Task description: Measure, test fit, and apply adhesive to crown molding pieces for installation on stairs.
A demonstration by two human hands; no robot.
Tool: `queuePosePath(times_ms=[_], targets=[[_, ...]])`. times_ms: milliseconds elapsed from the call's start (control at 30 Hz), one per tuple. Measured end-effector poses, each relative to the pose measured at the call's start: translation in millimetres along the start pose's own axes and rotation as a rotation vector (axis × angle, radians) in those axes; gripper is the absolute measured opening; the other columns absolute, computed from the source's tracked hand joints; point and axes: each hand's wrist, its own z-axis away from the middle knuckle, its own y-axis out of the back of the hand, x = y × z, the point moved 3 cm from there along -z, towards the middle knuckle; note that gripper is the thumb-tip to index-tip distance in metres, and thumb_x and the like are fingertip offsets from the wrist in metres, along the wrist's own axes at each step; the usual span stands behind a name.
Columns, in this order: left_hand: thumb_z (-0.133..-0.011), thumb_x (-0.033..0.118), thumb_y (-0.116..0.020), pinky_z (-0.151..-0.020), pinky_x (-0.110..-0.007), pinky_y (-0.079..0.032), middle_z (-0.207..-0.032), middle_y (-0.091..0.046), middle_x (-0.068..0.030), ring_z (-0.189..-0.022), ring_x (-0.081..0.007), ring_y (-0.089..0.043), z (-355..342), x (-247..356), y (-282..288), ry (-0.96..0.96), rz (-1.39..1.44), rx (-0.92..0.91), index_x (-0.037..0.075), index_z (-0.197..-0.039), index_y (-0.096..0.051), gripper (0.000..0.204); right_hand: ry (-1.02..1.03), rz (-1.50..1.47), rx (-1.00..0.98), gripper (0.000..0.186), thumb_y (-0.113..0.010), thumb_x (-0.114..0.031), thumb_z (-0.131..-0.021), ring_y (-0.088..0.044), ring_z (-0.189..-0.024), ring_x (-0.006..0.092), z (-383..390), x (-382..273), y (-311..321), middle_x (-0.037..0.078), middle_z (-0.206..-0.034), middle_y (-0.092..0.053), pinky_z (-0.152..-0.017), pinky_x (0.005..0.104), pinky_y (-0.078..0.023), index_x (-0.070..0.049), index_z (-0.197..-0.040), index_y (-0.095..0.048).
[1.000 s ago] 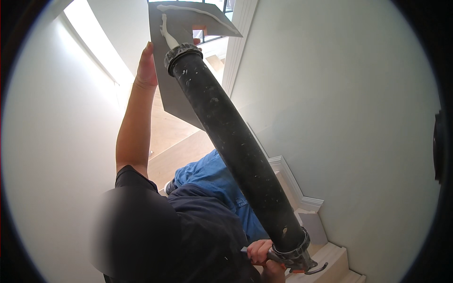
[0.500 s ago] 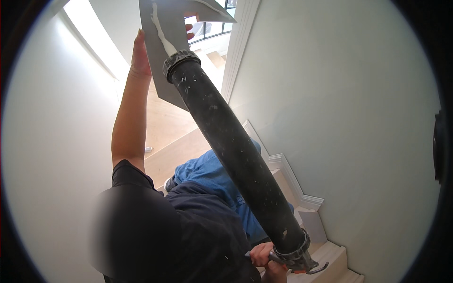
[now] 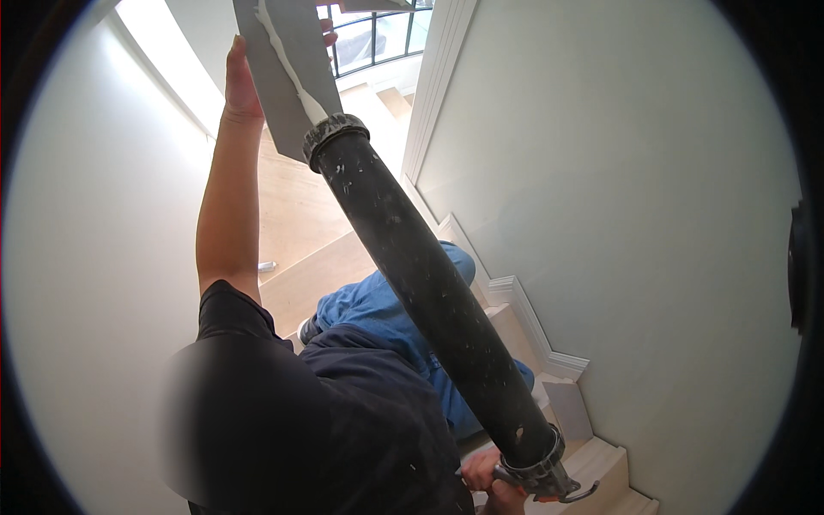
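Note:
A long black caulking gun (image 3: pixel 421 279) slants across the view, speckled with white. My right hand (image 3: pixel 493 481) is closed round its handle, beside the trigger end at the bottom. At the upper left, my left hand (image 3: pixel 243 81) grips a grey cut panel (image 3: pixel 287 94), thumb at the left edge and fingertips showing past the right edge. A white bead of sealant (image 3: pixel 283 56) runs along the panel down to the gun's front collar (image 3: pixel 336 137), which hides the nozzle tip. The panel's top is cut off by the frame.
Pale wooden stairs (image 3: pixel 592 468) descend at lower right along a light wall (image 3: pixel 618 172) with white stepped skirting (image 3: pixel 532 322). A small tube-like item (image 3: pixel 268 267) lies on the wooden landing. A black-barred window (image 3: pixel 378 39) stands at the top. Another wall (image 3: pixel 94 257) rises at left.
The panel and my left hand have shifted up and left, taking more of the panel out of view. The gun's front end has dropped slightly; a longer stretch of bead shows.

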Motion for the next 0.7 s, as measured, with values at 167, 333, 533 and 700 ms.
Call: queuePosePath(times_ms=[167, 333, 533, 700], targets=[[-0.096, 0.073, -0.057, -0.117, -0.055, -0.049, -0.161, -0.041, -0.0327, -0.148, -0.0459, -0.046, 8, 11, -10, 0.026, 0.044, -0.084, 0.002, -0.166, -0.029, 0.104, -0.035, -0.005, 0.001, 0.046, -0.076, -0.043, -0.092, -0.055, -0.064, 0.0258, 19, -5, 9, 0.008, -0.069, -0.056, -0.063, 0.0391, -0.045, -0.007, -0.071, -0.056], [-0.097, 0.071, -0.056, -0.118, -0.054, -0.048, -0.162, -0.041, -0.0326, -0.148, -0.0465, -0.046, 6, 16, -6, 0.008, 0.111, -0.143, 0.001, -0.166, -0.029, 0.102, -0.061, -0.010, 0.003, 0.046, -0.076, -0.043, -0.092, -0.054, -0.064, 0.0255, 25, -10, 11, 0.008, -0.070, -0.056, -0.064, 0.0390, -0.045, -0.007, -0.072, -0.056], [-0.094, 0.076, -0.055, -0.115, -0.055, -0.051, -0.163, -0.040, -0.0325, -0.149, -0.0470, -0.045, 8, 12, 0, -0.014, 0.073, -0.115, 0.002, -0.166, -0.031, 0.106, -0.097, -0.014, 0.011, 0.046, -0.076, -0.043, -0.093, -0.053, -0.065, 0.0251, 35, -7, 15, 0.008, -0.070, -0.056, -0.064, 0.0389, -0.045, -0.007, -0.073, -0.056], [-0.091, 0.081, -0.054, -0.110, -0.056, -0.056, -0.159, -0.045, -0.0312, -0.145, -0.0473, -0.050, 7, 8, 4, -0.023, 0.033, -0.034, 0.003, -0.164, -0.037, 0.109, -0.122, -0.013, 0.018, 0.045, -0.076, -0.043, -0.093, -0.053, -0.065, 0.0248, 47, -6, 17, 0.008, -0.070, -0.056, -0.065, 0.0388, -0.045, -0.007, -0.074, -0.056]])
